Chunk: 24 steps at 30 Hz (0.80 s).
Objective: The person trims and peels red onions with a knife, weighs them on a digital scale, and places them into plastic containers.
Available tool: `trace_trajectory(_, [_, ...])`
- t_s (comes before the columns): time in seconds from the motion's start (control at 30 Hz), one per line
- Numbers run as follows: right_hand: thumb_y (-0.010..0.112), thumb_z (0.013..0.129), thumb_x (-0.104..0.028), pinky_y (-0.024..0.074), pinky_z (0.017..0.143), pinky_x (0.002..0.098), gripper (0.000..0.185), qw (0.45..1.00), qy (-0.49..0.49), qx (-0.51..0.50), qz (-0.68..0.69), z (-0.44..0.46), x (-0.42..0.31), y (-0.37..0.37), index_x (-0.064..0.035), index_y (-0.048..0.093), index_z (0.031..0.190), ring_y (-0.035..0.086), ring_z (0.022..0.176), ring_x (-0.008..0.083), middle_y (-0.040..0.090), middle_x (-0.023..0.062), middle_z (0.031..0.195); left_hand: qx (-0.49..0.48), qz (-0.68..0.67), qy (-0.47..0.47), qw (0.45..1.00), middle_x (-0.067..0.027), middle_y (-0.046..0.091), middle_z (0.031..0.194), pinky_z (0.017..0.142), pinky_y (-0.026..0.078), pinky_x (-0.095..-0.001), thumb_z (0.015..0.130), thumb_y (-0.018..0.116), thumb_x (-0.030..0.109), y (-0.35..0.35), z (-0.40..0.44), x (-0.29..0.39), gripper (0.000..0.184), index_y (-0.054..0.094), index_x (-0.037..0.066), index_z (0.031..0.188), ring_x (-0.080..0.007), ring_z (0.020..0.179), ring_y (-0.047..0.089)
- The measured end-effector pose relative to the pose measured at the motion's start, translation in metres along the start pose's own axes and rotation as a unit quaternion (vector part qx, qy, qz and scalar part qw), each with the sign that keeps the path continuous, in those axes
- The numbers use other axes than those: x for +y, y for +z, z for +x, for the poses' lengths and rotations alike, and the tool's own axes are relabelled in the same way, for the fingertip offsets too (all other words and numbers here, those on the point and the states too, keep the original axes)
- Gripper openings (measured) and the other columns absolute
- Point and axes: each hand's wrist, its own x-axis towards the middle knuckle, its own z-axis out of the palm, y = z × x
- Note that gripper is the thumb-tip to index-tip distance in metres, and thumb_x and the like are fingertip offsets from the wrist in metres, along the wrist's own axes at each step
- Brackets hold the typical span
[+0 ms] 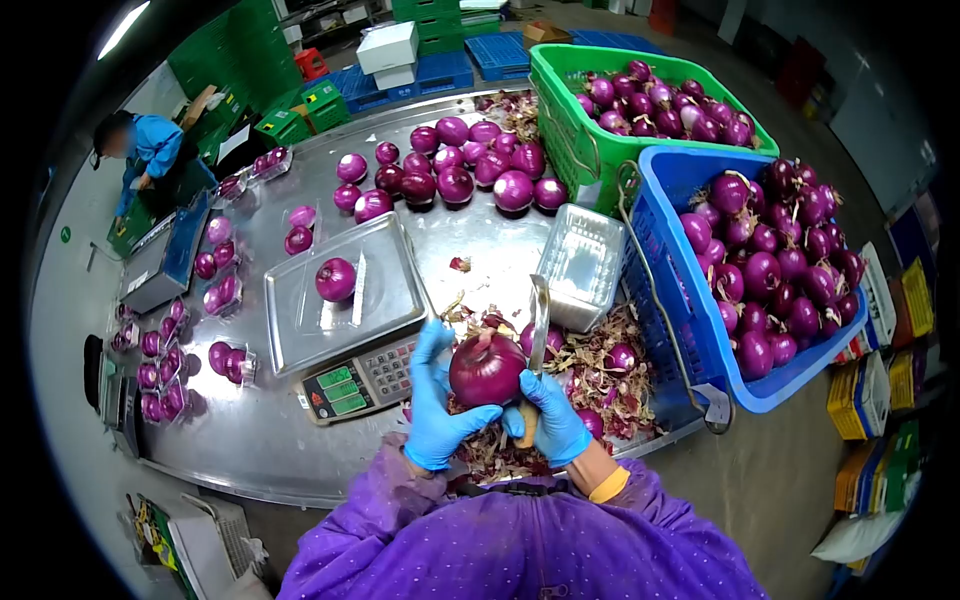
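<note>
A large red onion (487,369) rests in my gloved left hand (437,408), whose fingers curl along its left side and underneath. My gloved right hand (556,420) grips a knife (540,325) by its light handle, the blade pointing up, beside the onion's right side. Dry peelings (610,375) and a few onions lie under and around both hands. Left of them stands a scale (362,382), its metal tray (290,325) carrying a clear container with one onion (335,280). A stack of clear plastic containers (582,262) sits just beyond the knife.
Loose onions (455,184) lie across the table's (230,440) far side. Packed onions (232,362) stand on the left. A green basket (565,130) and a blue basket (665,270), both full of onions, are at right. Another person (150,150) is at the far left.
</note>
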Motion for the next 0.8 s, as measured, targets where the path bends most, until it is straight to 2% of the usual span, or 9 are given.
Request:
trace_trajectory(0.03, [0.066,0.088,-0.035,0.0448,0.042,0.0221,0.041,0.998,0.014,-0.017,0.059,0.002,0.010,-0.001,-0.0041,0.051,0.109,0.055,0.047,0.0117,0.061,0.0058,0.083,-0.004,-0.099,-0.125,0.987,-0.0129,0.035,0.141,0.104,0.041,-0.0397,0.060,0.089,0.032,0.002,-0.006,0.000,0.109,0.025,0.007,0.144,-0.0268,0.127,0.043])
trace_trajectory(0.07, [0.065,0.089,-0.034,0.0454,0.044,0.0235,0.038,0.998,0.024,-0.004,0.051,0.001,0.013,0.003,-0.0012,0.055,0.107,0.055,0.048,0.0123,0.061,0.0064,0.080,0.012,-0.146,-0.149,0.978,-0.0136,0.037,0.140,0.103,0.042,-0.0393,0.061,0.088,0.033,0.003,-0.012,-0.005,0.107,0.026,0.006,0.144,-0.0264,0.126,0.044])
trace_trajectory(0.17, [0.068,0.087,-0.031,0.0461,0.043,0.0249,0.045,0.976,0.032,0.039,-0.212,-0.004,-0.008,0.007,-0.0012,0.053,0.117,0.054,0.047,0.0107,0.063,0.0031,0.087,0.019,-0.222,-0.210,0.952,-0.0138,0.042,0.136,0.102,0.043,-0.0384,0.063,0.085,0.034,-0.002,-0.017,-0.007,0.101,0.030,0.006,0.142,-0.0257,0.125,0.046])
trace_trajectory(0.3, [0.072,0.085,-0.022,0.0525,0.077,0.0246,0.058,0.894,-0.077,0.053,-0.439,-0.016,-0.026,0.010,0.0013,0.047,0.131,0.060,0.087,0.0104,0.061,0.0089,0.113,-0.015,-0.157,-0.153,0.976,-0.0129,0.043,0.135,0.103,0.043,-0.0373,0.063,0.084,0.028,-0.007,-0.017,-0.014,0.097,0.031,0.004,0.141,-0.0251,0.123,0.047])
trace_trajectory(0.33, [0.073,0.083,-0.020,0.0474,0.091,0.0264,0.062,0.920,-0.102,0.047,-0.376,-0.018,-0.028,0.006,0.0019,0.045,0.134,0.054,0.106,0.0116,0.056,0.0104,0.123,0.000,-0.120,-0.130,0.984,-0.0129,0.044,0.133,0.104,0.042,-0.0373,0.062,0.085,0.024,-0.006,-0.017,-0.013,0.097,0.031,0.003,0.140,-0.0251,0.122,0.048])
trace_trajectory(0.37, [0.068,0.086,-0.010,0.0528,0.069,0.0247,0.048,0.881,-0.178,0.054,-0.435,-0.016,-0.027,-0.001,-0.0016,0.051,0.129,0.058,0.091,0.0087,0.063,0.0045,0.109,-0.002,-0.115,-0.129,0.985,-0.0131,0.044,0.133,0.104,0.042,-0.0375,0.062,0.085,0.023,-0.008,-0.015,-0.013,0.097,0.031,0.003,0.140,-0.0252,0.122,0.048])
trace_trajectory(0.53, [0.068,0.080,-0.011,0.0512,0.065,0.0280,0.038,0.630,-0.207,0.050,-0.746,-0.022,-0.040,0.010,-0.0110,0.060,0.118,0.064,0.073,0.0167,0.066,0.0050,0.091,-0.038,-0.064,-0.129,0.989,-0.0137,0.045,0.131,0.103,0.043,-0.0378,0.060,0.087,0.019,-0.017,-0.015,-0.013,0.098,0.030,0.003,0.139,-0.0252,0.121,0.049])
trace_trajectory(0.67, [0.064,0.078,-0.013,0.0508,0.061,0.0369,0.027,0.574,-0.220,0.036,-0.788,-0.009,-0.034,0.013,-0.0141,0.062,0.105,0.064,0.071,0.0292,0.064,0.0094,0.084,-0.039,0.000,-0.103,0.994,-0.0141,0.046,0.129,0.101,0.045,-0.0370,0.061,0.087,0.018,-0.017,-0.015,-0.007,0.096,0.030,0.003,0.137,-0.0249,0.119,0.050])
trace_trajectory(0.8, [0.065,0.078,-0.015,0.0504,0.060,0.0379,0.024,0.582,-0.217,0.031,-0.783,-0.004,-0.028,0.014,-0.0139,0.062,0.102,0.064,0.069,0.0298,0.064,0.0104,0.081,-0.032,0.078,-0.069,0.994,-0.0139,0.047,0.127,0.099,0.045,-0.0368,0.060,0.087,0.023,-0.025,-0.013,-0.009,0.096,0.033,0.002,0.135,-0.0242,0.117,0.051])
